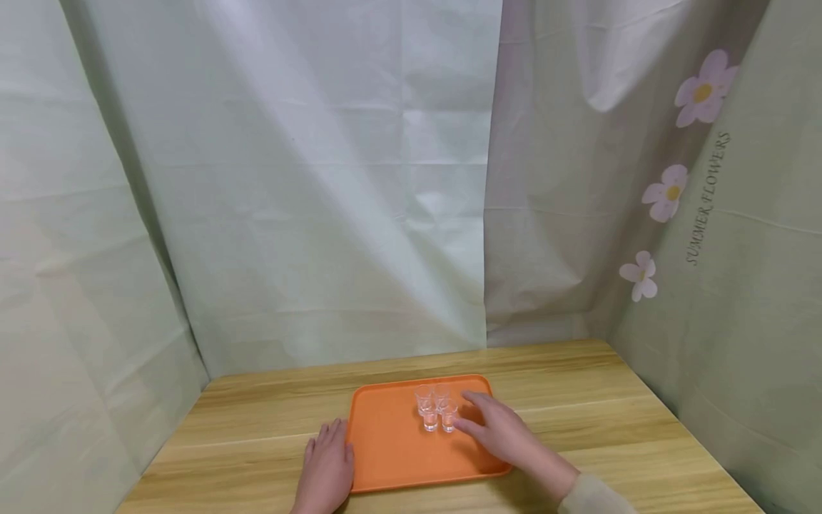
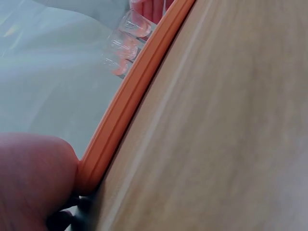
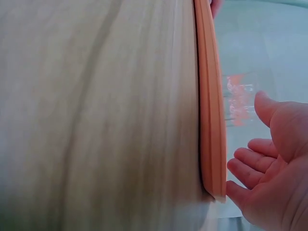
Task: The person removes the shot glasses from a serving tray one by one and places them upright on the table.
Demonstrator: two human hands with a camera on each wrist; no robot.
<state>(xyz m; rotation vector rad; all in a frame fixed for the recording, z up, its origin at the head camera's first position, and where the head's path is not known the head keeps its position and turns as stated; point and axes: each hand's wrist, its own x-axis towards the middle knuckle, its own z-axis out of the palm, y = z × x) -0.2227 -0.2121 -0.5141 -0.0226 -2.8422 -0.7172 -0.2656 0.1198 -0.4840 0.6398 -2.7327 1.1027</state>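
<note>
An orange tray [image 1: 385, 442] lies flat on the wooden table. Several small clear shot glasses [image 1: 430, 420] stand upright in a tight cluster on its right half. My left hand [image 1: 325, 464] rests against the tray's left edge with its fingers extended; in the left wrist view the hand [image 2: 33, 178] meets the tray's corner. Over the tray's right side, my right hand [image 1: 497, 428] is spread beside the glasses, thumb toward the front one. In the right wrist view this hand [image 3: 279, 163] holds nothing, and the thumb tip is close to the glasses [image 3: 238, 101]; contact is unclear.
The wooden table [image 1: 257, 414] extends around the tray on all sides. Pale cloth curtains [image 1: 321, 214] enclose it at the back and both sides. Printed flowers [image 1: 664, 193] and lettering decorate the right curtain.
</note>
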